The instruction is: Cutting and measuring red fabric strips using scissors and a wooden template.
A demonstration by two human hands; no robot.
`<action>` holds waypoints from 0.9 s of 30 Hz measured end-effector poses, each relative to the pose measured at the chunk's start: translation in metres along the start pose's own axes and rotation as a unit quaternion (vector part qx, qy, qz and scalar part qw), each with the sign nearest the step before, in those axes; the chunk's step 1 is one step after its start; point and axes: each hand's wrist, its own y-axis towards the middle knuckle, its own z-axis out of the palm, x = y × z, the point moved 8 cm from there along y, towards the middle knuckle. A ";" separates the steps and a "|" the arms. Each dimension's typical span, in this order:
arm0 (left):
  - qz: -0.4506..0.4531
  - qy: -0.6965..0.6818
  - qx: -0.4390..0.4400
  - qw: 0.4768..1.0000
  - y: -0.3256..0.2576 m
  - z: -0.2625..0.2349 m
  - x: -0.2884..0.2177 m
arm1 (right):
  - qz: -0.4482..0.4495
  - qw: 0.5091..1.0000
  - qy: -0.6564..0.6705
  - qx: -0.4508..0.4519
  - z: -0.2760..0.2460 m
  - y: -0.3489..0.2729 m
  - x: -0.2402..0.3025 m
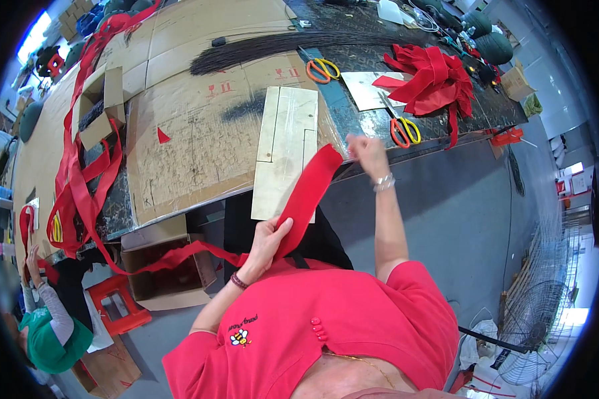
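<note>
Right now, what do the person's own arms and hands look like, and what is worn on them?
Both forearms are bare below short red sleeves. The left hand has a dark beaded bracelet at the wrist; the right hand has a silvery bracelet. No gloves.

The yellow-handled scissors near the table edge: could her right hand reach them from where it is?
Probably yes. The right hand is raised close beside the yellow-handled scissors, nothing between, though it pinches the red ribbon.
</note>
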 end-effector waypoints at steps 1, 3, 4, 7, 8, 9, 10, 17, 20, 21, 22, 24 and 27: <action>-0.012 0.004 -0.020 1.000 -0.003 -0.004 0.007 | 0.065 0.990 0.110 0.053 0.027 -0.022 -0.015; -0.018 -0.012 -0.032 0.999 -0.004 -0.009 0.017 | 0.149 0.950 0.246 0.125 0.076 -0.068 -0.030; -0.002 -0.002 -0.052 0.999 -0.004 -0.014 0.019 | 0.166 0.933 0.284 0.145 0.094 -0.085 -0.033; 0.003 0.009 -0.072 0.997 -0.003 -0.025 0.030 | 0.200 0.871 0.438 0.101 0.122 -0.114 -0.034; -0.011 0.012 -0.063 0.998 -0.003 -0.025 0.036 | 0.193 0.853 0.478 0.081 0.124 -0.115 -0.032; -0.052 0.007 -0.065 0.996 -0.002 -0.027 0.044 | 0.185 0.854 0.480 0.073 0.124 -0.113 -0.030; -0.056 0.010 -0.063 0.996 -0.001 -0.026 0.047 | 0.187 0.855 0.477 0.077 0.125 -0.109 -0.029; -0.015 -0.030 -0.101 0.994 0.022 -0.046 0.013 | 0.162 0.893 0.412 0.081 0.126 -0.094 -0.013; 0.015 -0.033 -0.126 0.991 0.025 -0.082 -0.011 | 0.216 0.852 0.443 0.175 0.152 -0.118 -0.005; 0.009 -0.031 -0.110 0.993 0.024 -0.089 -0.014 | 0.216 0.859 0.438 0.157 0.152 -0.119 -0.006; 0.003 0.007 -0.106 0.994 0.023 -0.097 -0.017 | 0.206 0.860 0.445 0.143 0.150 -0.117 -0.005; -0.007 0.047 -0.102 0.994 0.018 -0.108 -0.019 | 0.204 0.845 0.493 0.030 0.135 -0.106 -0.015; -0.022 0.138 -0.098 0.985 0.011 -0.111 -0.022 | 0.180 0.885 0.428 0.023 0.121 -0.088 -0.020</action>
